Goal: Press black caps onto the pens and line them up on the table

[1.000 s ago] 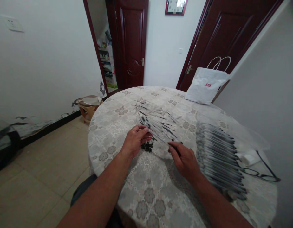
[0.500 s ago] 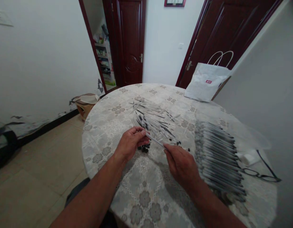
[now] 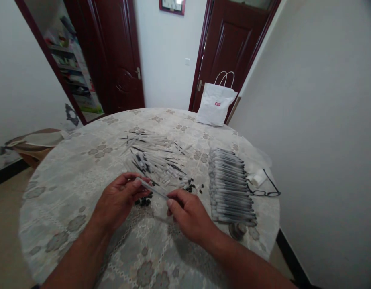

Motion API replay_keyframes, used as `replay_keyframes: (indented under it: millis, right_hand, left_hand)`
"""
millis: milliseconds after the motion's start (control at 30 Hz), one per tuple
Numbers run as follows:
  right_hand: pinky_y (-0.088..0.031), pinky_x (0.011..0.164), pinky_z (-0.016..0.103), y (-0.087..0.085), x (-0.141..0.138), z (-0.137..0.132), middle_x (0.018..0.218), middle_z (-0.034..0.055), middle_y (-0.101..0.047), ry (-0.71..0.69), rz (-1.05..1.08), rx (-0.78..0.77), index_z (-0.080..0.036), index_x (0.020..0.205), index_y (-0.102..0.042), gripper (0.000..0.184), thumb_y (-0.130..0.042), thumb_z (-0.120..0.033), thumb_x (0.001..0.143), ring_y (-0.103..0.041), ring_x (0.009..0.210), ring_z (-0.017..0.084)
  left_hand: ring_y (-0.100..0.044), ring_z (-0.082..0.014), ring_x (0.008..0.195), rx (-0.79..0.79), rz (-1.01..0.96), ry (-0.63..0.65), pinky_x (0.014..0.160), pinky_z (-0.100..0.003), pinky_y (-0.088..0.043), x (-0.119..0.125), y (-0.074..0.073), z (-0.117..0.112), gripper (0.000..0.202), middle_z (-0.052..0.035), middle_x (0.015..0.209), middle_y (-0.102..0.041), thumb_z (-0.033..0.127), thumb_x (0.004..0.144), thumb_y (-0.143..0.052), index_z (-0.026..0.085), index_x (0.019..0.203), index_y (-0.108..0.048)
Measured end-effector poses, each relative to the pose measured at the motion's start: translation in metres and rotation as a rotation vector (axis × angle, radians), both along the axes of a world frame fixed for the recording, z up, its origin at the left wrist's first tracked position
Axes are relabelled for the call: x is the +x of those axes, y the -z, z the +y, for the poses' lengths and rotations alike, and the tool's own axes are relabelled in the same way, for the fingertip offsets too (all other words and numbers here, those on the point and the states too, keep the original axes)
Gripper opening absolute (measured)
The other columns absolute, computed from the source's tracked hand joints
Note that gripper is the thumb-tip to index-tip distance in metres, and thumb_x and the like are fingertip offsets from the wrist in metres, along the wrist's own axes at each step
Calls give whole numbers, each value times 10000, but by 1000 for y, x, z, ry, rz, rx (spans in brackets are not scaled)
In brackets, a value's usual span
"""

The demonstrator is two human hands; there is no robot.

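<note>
My left hand [image 3: 121, 198] and my right hand [image 3: 187, 212] hold one thin grey pen [image 3: 153, 189] between them, each pinching one end, just above the round table [image 3: 68, 168]. Small black caps [image 3: 143, 200] lie under the pen, more black caps [image 3: 193, 186] to its right. Behind my hands is a loose heap of pen barrels and refills [image 3: 152, 156]. A neat row of pens [image 3: 230, 184] lies right of my right hand.
A white paper bag [image 3: 215, 105] stands at the table's far edge by a dark door. Black glasses [image 3: 265, 188] and a small white object [image 3: 257, 178] lie beside the pen row near the right wall. A low stool [image 3: 31, 142] stands on the left floor.
The view has swung to the right. My right hand has closed on the pen's near end, so both hands now hold the one pen between them.
</note>
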State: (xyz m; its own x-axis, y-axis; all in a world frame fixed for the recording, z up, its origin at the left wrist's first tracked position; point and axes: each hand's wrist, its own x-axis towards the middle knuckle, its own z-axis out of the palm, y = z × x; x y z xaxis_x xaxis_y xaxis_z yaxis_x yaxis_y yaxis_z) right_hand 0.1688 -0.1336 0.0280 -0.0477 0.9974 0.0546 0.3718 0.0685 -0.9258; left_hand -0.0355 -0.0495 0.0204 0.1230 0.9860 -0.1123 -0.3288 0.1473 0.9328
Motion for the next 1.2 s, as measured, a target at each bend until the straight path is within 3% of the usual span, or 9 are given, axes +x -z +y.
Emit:
replay_keyframes:
  millis: [100, 200, 367, 500, 633, 800, 967, 1067, 1200]
  right_hand:
    - [-489, 825, 300, -7, 9, -4, 930, 36, -708, -28, -326, 263, -204, 1046, -694, 139, -592, -203, 951, -646, 872, 174]
    - [-483, 850, 313, -15, 30, -8, 977, 65, -663, -45, -543, 352, -194, 1004, -707, 109, -625, -165, 938, -611, 946, 200]
    - [-476, 874, 353, -26, 113, -2, 935, 81, -644, 105, -857, 433, -201, 1008, -728, 141, -591, -202, 978, -588, 929, 226]
    - [-463, 909, 386, -25, 193, 19, 965, 120, -667, 346, -1120, 400, -190, 1024, -748, 191, -568, -228, 974, -591, 959, 260]
    - [-460, 879, 374, -14, 231, 38, 950, 139, -667, 441, -1292, 289, -177, 1021, -758, 203, -572, -229, 960, -597, 934, 260]
    - [-462, 831, 358, -3, 238, 49, 944, 149, -676, 461, -1359, 235, -174, 1023, -759, 209, -568, -236, 961, -612, 933, 267]
    - [-465, 841, 362, -4, 235, 44, 986, 159, -698, 515, -1307, 280, -143, 1082, -738, 251, -527, -227, 973, -623, 935, 272]
    - [-471, 874, 365, -11, 216, 32, 1008, 148, -713, 511, -1198, 372, -146, 1074, -726, 259, -502, -237, 982, -635, 932, 264]
    - [-481, 893, 352, -21, 160, 17, 1028, 118, -726, 344, -1044, 436, -170, 1078, -716, 244, -514, -269, 984, -657, 956, 253]
  left_hand:
    - [-750, -264, 813, 30, 57, 98, 736, -383, -638, 0, 1, -4, 351, -103, 979, -784, 328, 617, -928, 189, 862, -720]
    - [-744, -272, 775, 57, 143, 171, 718, -388, -636, 1, 1, -6, 311, -135, 967, -781, 344, 619, -926, 168, 812, -757]
    - [-744, -259, 788, 33, 111, 107, 717, -363, -630, -1, 3, -1, 324, -117, 888, -775, 385, 653, -907, 161, 833, -757]
    - [-740, -230, 753, -4, 90, 44, 706, -337, -623, 0, 6, 4, 355, -101, 878, -773, 385, 636, -915, 158, 839, -731]
    - [-739, -227, 750, -20, 110, 59, 696, -338, -620, 0, 10, 5, 357, -100, 890, -768, 393, 664, -899, 155, 860, -717]
    - [-731, -219, 761, -17, 77, 51, 691, -345, -619, -2, 13, 4, 336, -90, 917, -761, 382, 688, -889, 163, 868, -709]
    - [-716, -201, 770, 5, 51, 43, 671, -320, -609, -2, 10, 2, 323, -92, 933, -751, 381, 722, -866, 151, 869, -693]
    - [-711, -191, 772, 4, 31, 11, 669, -308, -605, -2, 11, 3, 321, -85, 940, -747, 376, 733, -855, 152, 890, -686]
    - [-688, -157, 728, 30, -18, -28, 646, -290, -598, -4, 12, 4, 306, -80, 972, -743, 362, 756, -824, 153, 921, -673]
